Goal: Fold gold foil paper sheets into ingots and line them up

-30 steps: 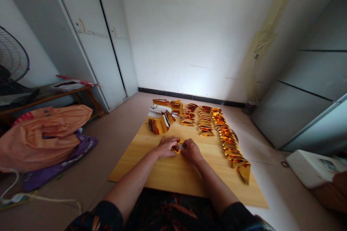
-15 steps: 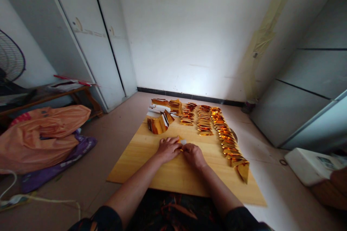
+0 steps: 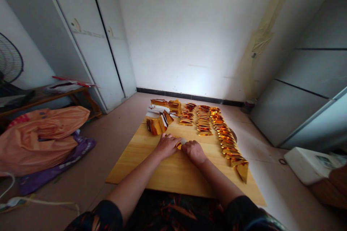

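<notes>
Tight Quarters Left Little Margin for a Clean Crease

The wooden surface (image 3: 173, 173) spread across the lower centre of the frame with no raised rim visible, so anything light that got nudged could have slid off. Most exposed was the long row of gold pieces (image 3: 226, 140) right of centre: they leaned close together, the nearest end standing near the right forearm (image 3: 220, 178), and an outward swing of that arm might have toppled several. The middle row (image 3: 204, 121) and the shorter left row (image 3: 187, 115) stood farther off and seemed safer. Curved gold sheets (image 3: 157, 126) lay loosely just beyond the left knuckles, where a careless reach could have scattered them.

At the centre of the frame, the left hand (image 3: 168, 147) and right hand (image 3: 193, 151) were curled in, grasping the small gold piece (image 3: 179, 145) between them, low over the surface. Fingers hid most of it, so the exact grip could not be told. Being thin and shiny, it probably risked slipping; uneven pressure from either side could have skewed the crease, and too hard a tug torn it.
</notes>
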`<state>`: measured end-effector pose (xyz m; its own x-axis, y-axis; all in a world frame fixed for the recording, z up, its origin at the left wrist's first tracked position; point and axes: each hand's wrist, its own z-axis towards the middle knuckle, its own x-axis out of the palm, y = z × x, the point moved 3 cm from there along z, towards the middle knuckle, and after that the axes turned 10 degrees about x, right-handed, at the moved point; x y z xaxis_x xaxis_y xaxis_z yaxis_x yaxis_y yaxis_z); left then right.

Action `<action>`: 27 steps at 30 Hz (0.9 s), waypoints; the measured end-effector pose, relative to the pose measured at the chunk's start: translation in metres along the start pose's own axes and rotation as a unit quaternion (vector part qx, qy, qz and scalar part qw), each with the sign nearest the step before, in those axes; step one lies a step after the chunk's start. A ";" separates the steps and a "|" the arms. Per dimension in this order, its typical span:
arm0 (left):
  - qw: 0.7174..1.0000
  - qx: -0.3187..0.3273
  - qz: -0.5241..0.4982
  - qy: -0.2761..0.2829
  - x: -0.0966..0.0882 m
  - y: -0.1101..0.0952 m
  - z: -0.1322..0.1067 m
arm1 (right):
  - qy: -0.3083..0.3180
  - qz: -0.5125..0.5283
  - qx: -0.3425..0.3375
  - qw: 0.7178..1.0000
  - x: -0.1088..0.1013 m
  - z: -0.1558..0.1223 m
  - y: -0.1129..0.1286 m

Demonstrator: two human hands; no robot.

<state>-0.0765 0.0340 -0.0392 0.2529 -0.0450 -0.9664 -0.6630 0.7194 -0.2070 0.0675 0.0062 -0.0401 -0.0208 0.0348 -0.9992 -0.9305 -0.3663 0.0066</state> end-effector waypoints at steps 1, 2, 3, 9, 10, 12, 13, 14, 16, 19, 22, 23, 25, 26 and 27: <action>1.000 0.007 0.008 -0.001 -0.001 0.001 0.001 | 0.005 -0.014 -0.006 1.000 -0.001 0.001 0.001; 1.000 0.015 0.016 -0.003 -0.001 0.002 0.001 | 0.008 -0.029 -0.013 0.999 -0.001 0.001 0.001; 0.999 0.023 0.025 -0.006 -0.001 0.003 0.001 | 0.008 -0.045 -0.021 0.999 0.000 0.001 0.001; 0.999 0.024 0.023 -0.040 0.004 0.009 -0.001 | -0.032 -0.090 -0.041 0.995 0.013 0.000 -0.006; 0.999 0.018 0.016 -0.046 0.005 0.010 -0.002 | -0.039 -0.089 -0.037 0.995 0.015 0.000 -0.009; 0.998 0.013 0.009 -0.057 0.009 0.013 -0.001 | -0.051 -0.085 -0.027 0.995 0.018 0.000 -0.013; 0.998 0.013 0.010 -0.061 0.011 0.014 0.000 | -0.055 -0.082 -0.023 0.995 0.018 0.001 -0.016; 0.998 0.015 0.012 -0.065 0.012 0.015 0.001 | -0.057 -0.078 -0.019 0.995 0.018 0.002 -0.018; 0.997 0.023 0.017 -0.068 0.015 0.015 0.004 | -0.056 -0.069 -0.016 0.996 0.018 0.004 -0.023; 0.997 0.037 0.021 -0.069 0.017 0.014 0.008 | -0.054 -0.047 -0.013 0.997 0.017 0.008 -0.029; 0.996 0.046 0.025 -0.074 0.017 0.013 0.010 | -0.060 -0.027 -0.005 0.998 0.020 0.010 -0.034; 0.995 0.046 0.029 -0.078 0.016 0.013 0.011 | -0.065 -0.020 -0.001 0.998 0.021 0.011 -0.036; 0.995 0.046 0.038 -0.085 0.016 0.013 0.012 | -0.076 -0.002 0.006 0.997 0.024 0.012 -0.038; 0.994 0.047 0.044 -0.089 0.016 0.013 0.012 | -0.080 0.007 0.010 0.997 0.025 0.013 -0.039; 0.993 0.050 0.049 -0.094 0.017 0.013 0.013 | -0.083 0.015 0.013 0.996 0.026 0.013 -0.040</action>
<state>-0.0720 0.0518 -0.0561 0.3235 0.1519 -0.9340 -0.6198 0.7799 -0.0878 0.0996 0.0340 -0.0658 -0.1076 0.1786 -0.9780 -0.9378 -0.3448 0.0402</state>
